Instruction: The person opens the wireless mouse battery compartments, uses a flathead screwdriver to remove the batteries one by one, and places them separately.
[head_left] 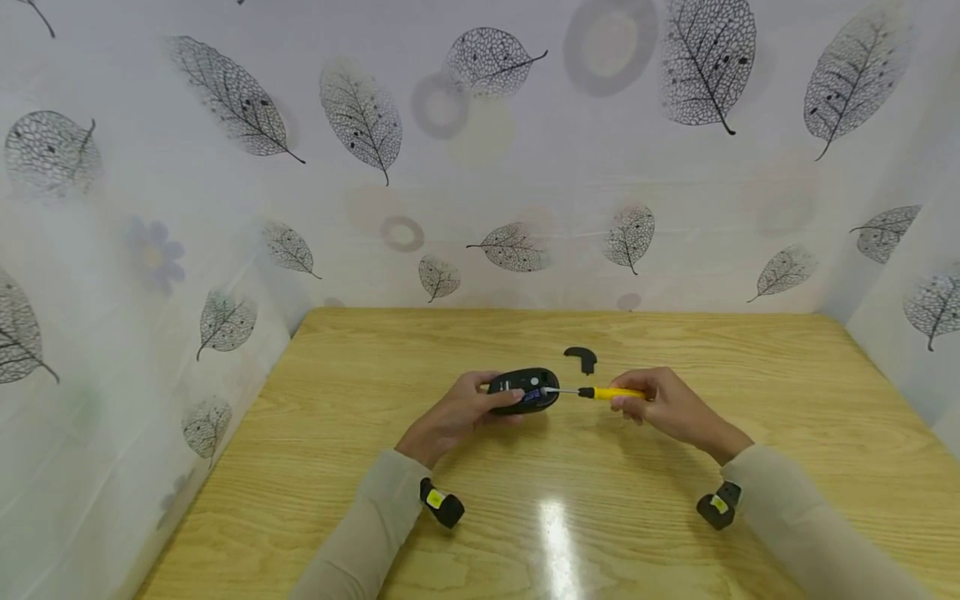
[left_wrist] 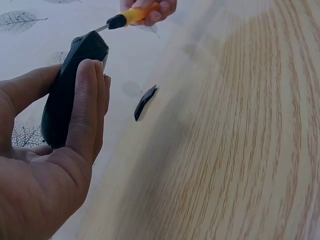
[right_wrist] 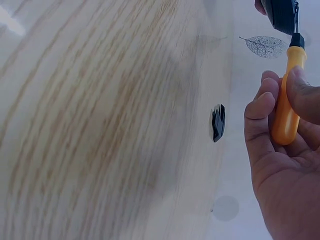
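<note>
My left hand [head_left: 468,410] grips a black computer mouse [head_left: 537,376], underside turned up, thumb across it. In the left wrist view the mouse [left_wrist: 65,105] sits between thumb and fingers. A screwdriver with a yellow handle [head_left: 618,393] and black collar is pinched in my right hand [head_left: 667,406]. Its metal shaft [head_left: 564,390] points left, and the tip meets the mouse near an open recess with a bluish part [head_left: 533,395] in it. Whether the tip touches that part I cannot tell. The right wrist view shows thumb and fingers around the handle [right_wrist: 286,112].
A small black curved cover piece [head_left: 583,358] lies on the wooden table [head_left: 420,342] just beyond the mouse. Behind the table hangs a pale curtain [head_left: 480,183] printed with leaves. Each sleeve carries a black wrist camera [head_left: 444,505].
</note>
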